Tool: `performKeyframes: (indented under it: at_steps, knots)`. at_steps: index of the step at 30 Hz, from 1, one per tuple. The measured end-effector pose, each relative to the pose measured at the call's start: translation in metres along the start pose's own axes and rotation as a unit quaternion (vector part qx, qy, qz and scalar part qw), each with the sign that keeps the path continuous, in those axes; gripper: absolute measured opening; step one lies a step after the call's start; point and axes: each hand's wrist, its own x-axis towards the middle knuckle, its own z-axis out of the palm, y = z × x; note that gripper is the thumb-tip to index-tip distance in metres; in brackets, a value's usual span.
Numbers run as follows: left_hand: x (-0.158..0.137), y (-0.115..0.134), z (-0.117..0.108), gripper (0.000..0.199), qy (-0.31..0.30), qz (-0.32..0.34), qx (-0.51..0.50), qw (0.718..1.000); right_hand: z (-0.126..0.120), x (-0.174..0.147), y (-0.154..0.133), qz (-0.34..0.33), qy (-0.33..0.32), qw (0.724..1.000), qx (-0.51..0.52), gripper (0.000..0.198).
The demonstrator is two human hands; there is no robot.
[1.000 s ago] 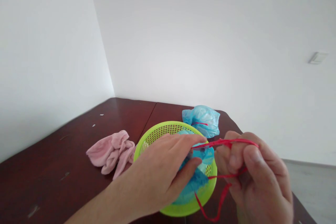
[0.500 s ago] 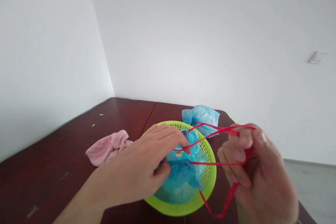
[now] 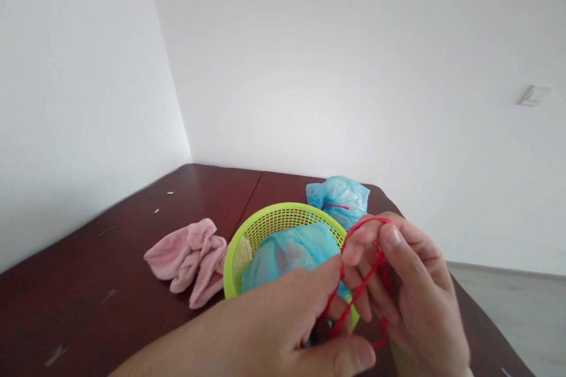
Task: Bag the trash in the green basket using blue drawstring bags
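Observation:
Over the front right of a lime-green basket, my two hands are close together with a thin red string stretched between them. My right hand pinches the string between thumb and fingers, and a loop runs over its fingertips. My left hand is curled with the string running into its fingers; part of the grip is hidden behind the hand. A blue plastic bag lies in the basket, partly covered by my left hand and forearm.
A tied blue plastic bag with a red tie stands behind the basket near the wall. To the left lies a crumpled pink cloth on the dark red-brown table. A switch is on the right wall.
My right hand has moved left and my left hand right and down, so they now nearly meet. The string's strands have slackened into a smaller loop, and more of the basket shows.

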Motion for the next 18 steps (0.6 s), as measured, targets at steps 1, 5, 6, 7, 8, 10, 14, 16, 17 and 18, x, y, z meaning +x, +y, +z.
performKeyframes:
  at_steps: [1, 5, 6, 7, 8, 10, 14, 16, 17, 18]
  knots:
    - [-0.002, -0.003, 0.003, 0.019, 0.001, -0.006, -0.019, 1.000, -0.001, 0.001, 0.000, -0.004, 0.000, 1.000, -0.002, 0.032]
    - [-0.005, -0.022, 0.005, 0.038, 0.046, -0.011, -0.211, 0.976, -0.006, 0.002, 0.002, -0.048, 0.019, 0.998, -0.034, 0.030]
    - [-0.002, -0.026, 0.002, 0.043, 0.081, 0.007, -0.258, 0.963, -0.008, 0.001, 0.002, -0.063, 0.033, 0.996, -0.050, 0.030]
    - [0.001, -0.028, -0.001, 0.049, 0.116, 0.030, -0.293, 0.949, -0.009, 0.000, 0.002, -0.079, 0.051, 0.993, -0.066, 0.029]
    - [0.006, -0.029, -0.005, 0.055, 0.146, 0.052, -0.316, 0.936, -0.009, -0.001, 0.002, -0.095, 0.074, 0.990, -0.079, 0.027]
    - [0.013, -0.029, -0.013, 0.063, 0.175, 0.076, -0.334, 0.923, -0.007, -0.005, -0.001, -0.126, 0.120, 0.980, -0.097, 0.024]
    - [0.012, -0.027, -0.013, 0.061, 0.209, 0.067, -0.267, 0.938, 0.002, -0.015, -0.008, -0.183, 0.116, 0.966, -0.141, 0.034]
    - [0.004, -0.028, -0.007, 0.064, 0.216, 0.064, -0.149, 0.963, 0.003, -0.024, -0.008, -0.197, 0.033, 0.961, -0.192, 0.044]
    - [0.001, -0.028, -0.005, 0.069, 0.204, 0.062, -0.085, 0.973, 0.002, -0.029, -0.007, -0.195, -0.017, 0.956, -0.219, 0.049]
    - [-0.002, -0.028, -0.003, 0.075, 0.180, 0.058, -0.029, 0.982, -0.001, -0.033, -0.005, -0.189, -0.066, 0.949, -0.245, 0.053]
